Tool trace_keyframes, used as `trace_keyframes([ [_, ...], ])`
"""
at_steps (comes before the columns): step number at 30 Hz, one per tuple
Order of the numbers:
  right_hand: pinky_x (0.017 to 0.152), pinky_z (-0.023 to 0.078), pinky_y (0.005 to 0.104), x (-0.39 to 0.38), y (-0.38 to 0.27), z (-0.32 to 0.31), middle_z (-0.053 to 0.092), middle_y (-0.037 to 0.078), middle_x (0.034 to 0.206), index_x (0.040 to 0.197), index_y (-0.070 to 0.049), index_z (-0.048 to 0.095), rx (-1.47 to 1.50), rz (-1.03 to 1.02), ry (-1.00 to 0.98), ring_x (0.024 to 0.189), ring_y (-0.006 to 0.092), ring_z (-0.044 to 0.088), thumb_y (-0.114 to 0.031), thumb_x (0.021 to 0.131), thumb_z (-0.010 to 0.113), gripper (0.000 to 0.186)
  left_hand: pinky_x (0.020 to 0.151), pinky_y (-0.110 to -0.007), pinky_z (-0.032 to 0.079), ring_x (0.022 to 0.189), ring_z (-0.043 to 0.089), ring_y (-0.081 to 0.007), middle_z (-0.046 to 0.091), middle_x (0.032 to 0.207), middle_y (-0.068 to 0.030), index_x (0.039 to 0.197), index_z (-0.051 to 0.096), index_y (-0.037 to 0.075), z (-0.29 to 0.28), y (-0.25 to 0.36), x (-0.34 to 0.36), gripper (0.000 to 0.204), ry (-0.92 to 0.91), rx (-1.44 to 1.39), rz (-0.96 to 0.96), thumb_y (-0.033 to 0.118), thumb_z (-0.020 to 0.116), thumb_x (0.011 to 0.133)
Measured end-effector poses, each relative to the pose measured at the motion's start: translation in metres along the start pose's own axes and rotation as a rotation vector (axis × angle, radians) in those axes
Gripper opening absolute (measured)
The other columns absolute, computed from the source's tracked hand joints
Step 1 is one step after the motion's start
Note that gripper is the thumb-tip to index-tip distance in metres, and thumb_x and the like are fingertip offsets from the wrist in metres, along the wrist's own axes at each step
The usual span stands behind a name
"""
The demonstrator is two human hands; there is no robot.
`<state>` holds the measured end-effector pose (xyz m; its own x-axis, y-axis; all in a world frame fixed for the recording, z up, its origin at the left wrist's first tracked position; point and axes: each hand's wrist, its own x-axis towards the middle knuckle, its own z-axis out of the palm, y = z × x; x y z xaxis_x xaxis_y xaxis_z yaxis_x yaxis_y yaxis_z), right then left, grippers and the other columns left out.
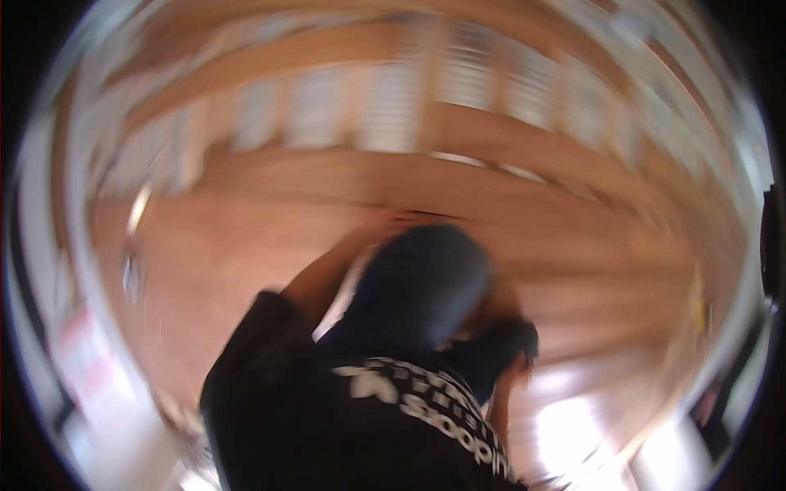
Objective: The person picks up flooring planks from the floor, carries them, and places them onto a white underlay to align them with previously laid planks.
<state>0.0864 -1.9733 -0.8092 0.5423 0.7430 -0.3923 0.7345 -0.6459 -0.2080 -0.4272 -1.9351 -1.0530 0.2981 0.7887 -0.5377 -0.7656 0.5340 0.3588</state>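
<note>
The picture is heavily blurred. I look down on my black T-shirt [303, 409] with a white print and my bent knee in dark denim [417, 278]. My left arm reaches forward past the knee, and my left hand [393, 219] is near a thin dark line [438, 214] on the reddish-brown floor [205, 254]; its fingers are smeared. My right arm is low at the right, with my right hand [517, 364] beside a dark shape [512, 340], perhaps my foot; its fingers cannot be made out.
Rows of pale rectangular panels [319, 106] in wooden framing run along the far side. A small shiny object [131, 274] lies at the left. Pale curved edges and a bright patch of light [565, 434] border the lower right.
</note>
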Motion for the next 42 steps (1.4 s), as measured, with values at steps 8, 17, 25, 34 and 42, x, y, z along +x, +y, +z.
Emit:
trace_keyframes([
  [8,0.096,0.04,0.0503,0.017,-0.006,0.006,0.056,0.024,0.119,0.121,-0.002,0.053,-0.281,-0.085,0.005,0.112,0.0391,0.051,-0.056,0.093,0.048,0.062,0.091,-0.048,0.043,0.102,0.058,-0.0363,0.064,0.108,-0.0196,0.105,0.066,0.004,0.116,0.092,-0.073,0.04,0.302,1.527,0.111,0.039,0.053,0.092],
  [17,0.099,0.037,0.0505,0.047,0.016,0.019,0.057,0.023,0.116,0.115,-0.002,0.054,-0.332,0.026,0.09,0.109,0.0393,0.052,-0.058,0.092,0.046,0.061,0.113,-0.059,0.008,0.14,0.013,-0.0476,0.016,0.152,-0.029,0.151,0.021,0.018,0.117,0.146,-0.031,0.117,0.192,2.355,0.244,0.055,0.081,0.059],
  [25,0.099,0.035,0.0511,0.042,0.013,0.017,0.057,0.022,0.113,0.112,-0.003,0.054,-0.282,0.014,0.09,0.108,0.0393,0.051,-0.057,0.092,0.046,0.059,0.111,-0.061,0.007,0.141,0.01,-0.048,0.011,0.154,-0.0289,0.153,0.014,0.019,0.114,0.149,-0.035,0.123,0.15,2.341,0.233,0.055,0.083,0.058],
  [34,0.094,0.039,0.0523,0.016,-0.003,0.024,0.057,0.023,0.109,0.108,0.0,0.055,-0.276,-0.016,0.124,0.105,0.0406,0.052,-0.055,0.092,0.049,0.057,0.11,-0.063,0.011,0.138,0.016,-0.0517,0.02,0.15,-0.0305,0.152,0.017,0.016,0.103,0.148,-0.027,0.119,0.106,2.278,0.292,0.045,0.084,0.058],
  [42,0.105,0.034,0.0477,-0.004,-0.066,-0.018,0.048,0.019,0.133,0.118,-0.008,0.057,-0.095,-0.355,0.196,0.123,0.0383,0.044,-0.033,0.087,0.063,0.041,0.109,-0.059,0.02,0.137,0.021,-0.0483,0.024,0.148,-0.0295,0.151,0.018,0.021,0.136,0.134,-0.001,0.11,0.208,2.212,0.248,0.038,0.082,0.063],
])
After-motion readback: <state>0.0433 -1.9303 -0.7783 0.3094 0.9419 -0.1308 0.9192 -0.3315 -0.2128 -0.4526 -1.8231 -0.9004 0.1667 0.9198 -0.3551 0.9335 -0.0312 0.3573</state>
